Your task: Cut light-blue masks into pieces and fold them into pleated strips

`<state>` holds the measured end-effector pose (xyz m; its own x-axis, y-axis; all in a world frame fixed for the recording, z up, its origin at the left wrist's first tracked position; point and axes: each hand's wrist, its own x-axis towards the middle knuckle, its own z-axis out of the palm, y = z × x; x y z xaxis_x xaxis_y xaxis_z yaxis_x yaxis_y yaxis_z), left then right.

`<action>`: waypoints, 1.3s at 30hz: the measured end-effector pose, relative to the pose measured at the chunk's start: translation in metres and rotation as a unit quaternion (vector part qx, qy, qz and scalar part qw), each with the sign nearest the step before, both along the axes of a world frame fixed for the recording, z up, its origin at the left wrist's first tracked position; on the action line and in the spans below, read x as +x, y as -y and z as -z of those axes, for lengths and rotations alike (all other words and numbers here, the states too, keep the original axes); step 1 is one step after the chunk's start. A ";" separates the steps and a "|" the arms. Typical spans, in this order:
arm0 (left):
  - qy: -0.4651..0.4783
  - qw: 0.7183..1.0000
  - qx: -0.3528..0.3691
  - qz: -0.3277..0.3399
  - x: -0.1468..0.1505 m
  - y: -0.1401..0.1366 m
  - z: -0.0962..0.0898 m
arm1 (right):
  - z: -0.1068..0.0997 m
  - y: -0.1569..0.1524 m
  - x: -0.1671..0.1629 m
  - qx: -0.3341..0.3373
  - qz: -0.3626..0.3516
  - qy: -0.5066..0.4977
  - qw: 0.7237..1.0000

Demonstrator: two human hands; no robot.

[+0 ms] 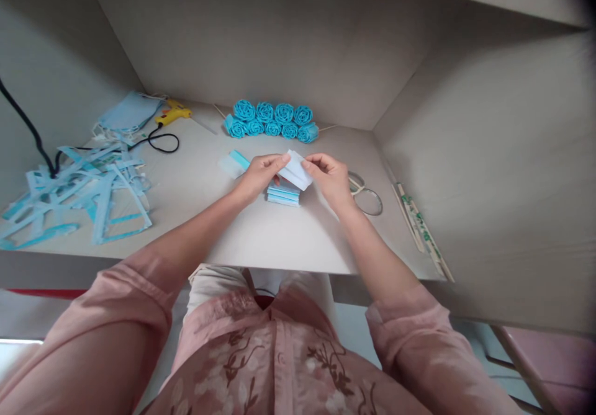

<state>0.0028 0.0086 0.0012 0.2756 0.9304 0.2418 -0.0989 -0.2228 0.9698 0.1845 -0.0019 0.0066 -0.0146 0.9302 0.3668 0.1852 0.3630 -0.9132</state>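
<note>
Between my two hands is a small white-and-pale-blue piece of mask fabric [297,170], held slantwise over the table. My left hand [264,173] pinches its left end between thumb and fingers. At its right end, my right hand [330,176] grips the edge the same way. Just below the fabric sits a stack of folded light-blue pieces [284,195], partly covered by it. A bright-blue strip [239,159] with a pale sheer piece lies left of my left hand. Scissors [367,201] rest beside my right wrist, their blades hidden.
Several blue fabric roses [272,120] stand in two rows at the back. Cut blue strips [88,191] are heaped at left, near face masks [130,112] and a corded yellow glue gun [174,113]. Wrapped chopsticks [421,226] lie along the right wall. Panels enclose the table's back and sides.
</note>
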 end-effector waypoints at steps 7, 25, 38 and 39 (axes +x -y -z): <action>-0.048 0.998 0.024 -0.036 0.000 0.002 -0.001 | 0.000 -0.002 0.001 -0.018 -0.011 0.003 1.000; 0.073 0.991 -0.025 -0.107 -0.011 -0.018 0.003 | -0.005 -0.007 0.010 -0.111 -0.080 -0.051 0.989; -0.358 0.895 0.253 0.079 -0.009 0.013 -0.012 | -0.003 -0.013 0.022 -0.154 -0.125 -0.136 0.971; -0.404 0.866 0.277 0.102 -0.009 0.019 -0.011 | -0.003 -0.013 0.022 -0.156 -0.128 -0.131 0.971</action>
<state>-0.0062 -0.0100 0.0126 0.7072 0.6461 0.2871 0.4702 -0.7331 0.4914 0.2060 0.0110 0.0098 -0.2034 0.9749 0.0909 -0.1284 0.0655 -0.9896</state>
